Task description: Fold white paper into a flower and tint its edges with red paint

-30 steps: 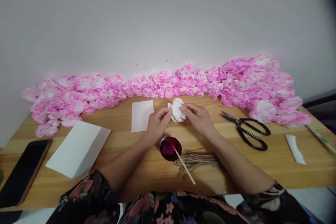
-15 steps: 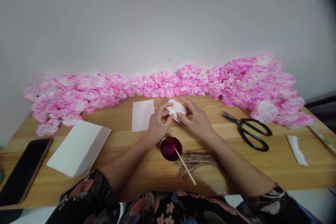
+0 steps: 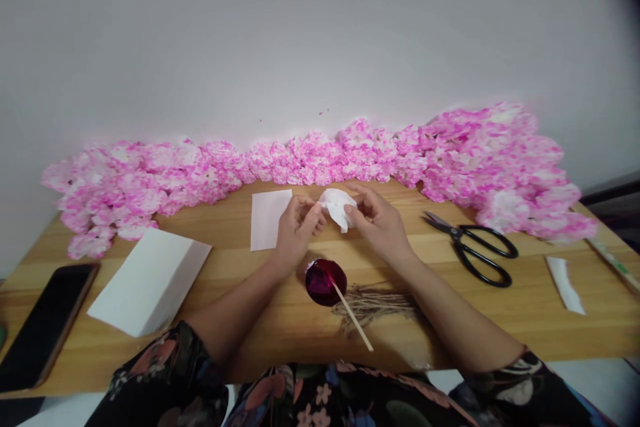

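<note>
The left hand (image 3: 299, 228) pinches the left edge of a white crumpled piece (image 3: 336, 205) between thumb and fingertips; the right hand (image 3: 380, 223) grips its right side, thumb on the near face and fingers on the far edge. The piece is held between the two hands over the middle of the worktop (image 3: 225, 260), beyond a small dish (image 3: 316, 285) of dark magenta liquid in which a pale stick (image 3: 357, 323) rests. Pink-and-white ruffled flowers (image 3: 320, 157) lie massed along the wall and, judging by their uniform look, are finished. The held piece is partly shaped and shows no pink; by comparison with the massed flowers, further forming and colouring appear outstanding. Unused stock appears to remain: a flat white sheet (image 3: 266, 223), a white paper stack (image 3: 145, 280) and a bundle of thin brown strands (image 3: 377, 303). Scissors (image 3: 467, 250) lie to the right, apart from both hands. No brand or label can be read: the phone (image 3: 47, 327) has a dark screen, and the long strip (image 3: 613, 259) at far right carries a greenish mark (too small to decipher).
</note>
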Available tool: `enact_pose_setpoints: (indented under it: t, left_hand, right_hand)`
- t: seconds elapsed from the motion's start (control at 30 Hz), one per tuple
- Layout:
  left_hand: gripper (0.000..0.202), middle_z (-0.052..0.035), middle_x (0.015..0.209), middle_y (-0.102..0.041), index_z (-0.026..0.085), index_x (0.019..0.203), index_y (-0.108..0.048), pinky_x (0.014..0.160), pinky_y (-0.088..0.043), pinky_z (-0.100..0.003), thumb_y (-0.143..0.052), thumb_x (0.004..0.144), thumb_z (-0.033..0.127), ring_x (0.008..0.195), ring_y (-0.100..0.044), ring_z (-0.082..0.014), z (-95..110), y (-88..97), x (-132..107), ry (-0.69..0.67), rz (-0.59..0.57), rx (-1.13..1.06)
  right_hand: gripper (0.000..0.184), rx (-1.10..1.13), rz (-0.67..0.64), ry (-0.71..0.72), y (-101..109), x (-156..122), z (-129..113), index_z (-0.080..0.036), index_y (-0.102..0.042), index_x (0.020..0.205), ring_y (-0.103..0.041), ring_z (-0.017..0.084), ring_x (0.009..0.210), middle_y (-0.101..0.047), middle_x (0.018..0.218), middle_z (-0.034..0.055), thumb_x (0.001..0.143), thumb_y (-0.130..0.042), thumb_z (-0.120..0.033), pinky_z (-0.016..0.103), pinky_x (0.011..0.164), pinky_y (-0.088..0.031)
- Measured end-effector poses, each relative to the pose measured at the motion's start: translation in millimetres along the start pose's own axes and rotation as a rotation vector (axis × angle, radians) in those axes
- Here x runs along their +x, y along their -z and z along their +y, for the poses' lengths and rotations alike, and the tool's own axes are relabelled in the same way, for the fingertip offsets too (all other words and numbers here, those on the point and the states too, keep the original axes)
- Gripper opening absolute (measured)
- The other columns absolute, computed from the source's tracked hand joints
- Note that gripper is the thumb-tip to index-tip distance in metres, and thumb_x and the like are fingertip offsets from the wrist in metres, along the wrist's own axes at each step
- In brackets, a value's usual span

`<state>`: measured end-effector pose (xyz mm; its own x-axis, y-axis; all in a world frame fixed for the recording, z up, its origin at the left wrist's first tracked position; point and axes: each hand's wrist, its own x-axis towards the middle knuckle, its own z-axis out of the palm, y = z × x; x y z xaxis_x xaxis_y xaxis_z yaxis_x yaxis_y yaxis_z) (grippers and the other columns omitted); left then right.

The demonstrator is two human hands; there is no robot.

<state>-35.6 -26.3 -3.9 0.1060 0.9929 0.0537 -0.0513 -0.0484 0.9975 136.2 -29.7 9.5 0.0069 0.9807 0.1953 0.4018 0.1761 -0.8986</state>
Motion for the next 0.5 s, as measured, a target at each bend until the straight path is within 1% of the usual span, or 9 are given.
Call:
enact_pose_setpoints:
  t: [0.07, 0.1, 0.23, 0.3, 0.37, 0.43, 0.5]
  left_hand:
    - [0.028, 0.002, 0.068, -0.062, 0.02, 0.095, -0.045, 0.053, -0.046, -0.022, -0.055, 0.088, 0.045, 0.056, -0.057, -0.0103, 0, -0.1, 0, -0.008, 0.021, -0.021]
    - [0.027, 0.0021, 0.067, -0.061, 0.02, 0.094, -0.045, 0.052, -0.045, -0.021, -0.054, 0.088, 0.045, 0.056, -0.056, -0.01, 0, -0.1, 0, -0.01, 0.012, -0.015]
    - [0.03, -0.0002, 0.066, -0.061, 0.016, 0.077, -0.055, 0.054, -0.045, -0.02, -0.051, 0.09, 0.043, 0.057, -0.056, -0.0092, 0, -0.8, -2, 0.014, -0.132, 0.125]
    - [0.029, -0.0002, 0.065, -0.062, 0.016, 0.073, -0.056, 0.055, -0.045, -0.02, -0.053, 0.088, 0.04, 0.057, -0.056, -0.0092, -2, -1.5, -3, 0.03, -0.164, 0.185]
    - [0.025, 0.0005, 0.063, -0.062, 0.015, 0.072, -0.057, 0.054, -0.045, -0.02, -0.056, 0.085, 0.036, 0.055, -0.056, -0.0091, -4, -2.2, -2, 0.043, -0.148, 0.196]
    - [0.022, 0.001, 0.061, -0.062, 0.015, 0.071, -0.057, 0.053, -0.045, -0.02, -0.058, 0.083, 0.034, 0.053, -0.056, -0.0088, -6, -2.4, 0, 0.062, -0.124, 0.157]
    - [0.023, 0.0006, 0.061, -0.063, 0.015, 0.07, -0.058, 0.053, -0.046, -0.02, -0.059, 0.082, 0.034, 0.052, -0.057, -0.009, -5, -2.0, 1, 0.078, -0.109, 0.078]
  right_hand:
    - [0.042, 0.007, 0.016, -0.007, 0, 0, 0, -0.022, -0.058, 0.124, -0.058, 0.014, 0.065, -0.065, 0.08, 0.0001, 0.083, -0.057, -0.027, 0.027, 0.061, -0.047]
    - [0.042, 0.015, 0.02, -0.009, 0, 0, 0, -0.022, -0.058, 0.124, -0.058, 0.014, 0.065, -0.065, 0.08, 0.0002, 0.083, -0.057, -0.027, 0.027, 0.061, -0.047]
    - [0.043, 0.027, 0.016, -0.01, -3, -2, 1, -0.021, -0.058, 0.125, -0.06, 0.014, 0.068, -0.067, 0.083, 0.0005, 0.082, -0.058, -0.026, 0.027, 0.063, -0.048]
    - [0.042, 0.018, 0.006, -0.01, -7, -2, 4, -0.022, -0.059, 0.123, -0.061, 0.015, 0.069, -0.068, 0.085, 0.0008, 0.082, -0.058, -0.026, 0.028, 0.065, -0.048]
    - [0.04, 0.015, -0.01, -0.012, -9, 1, 7, -0.021, -0.059, 0.122, -0.061, 0.015, 0.07, -0.069, 0.086, 0.0014, 0.082, -0.058, -0.027, 0.029, 0.065, -0.049]
    - [0.04, 0.015, -0.007, -0.017, -7, 3, 7, -0.02, -0.06, 0.121, -0.061, 0.016, 0.07, -0.069, 0.086, 0.0021, 0.082, -0.059, -0.027, 0.029, 0.065, -0.049]
    - [0.038, 0.001, 0.038, -0.008, 2, 1, -4, -0.021, -0.061, 0.12, -0.062, 0.016, 0.07, -0.069, 0.085, 0.0023, 0.082, -0.059, -0.028, 0.03, 0.065, -0.05]
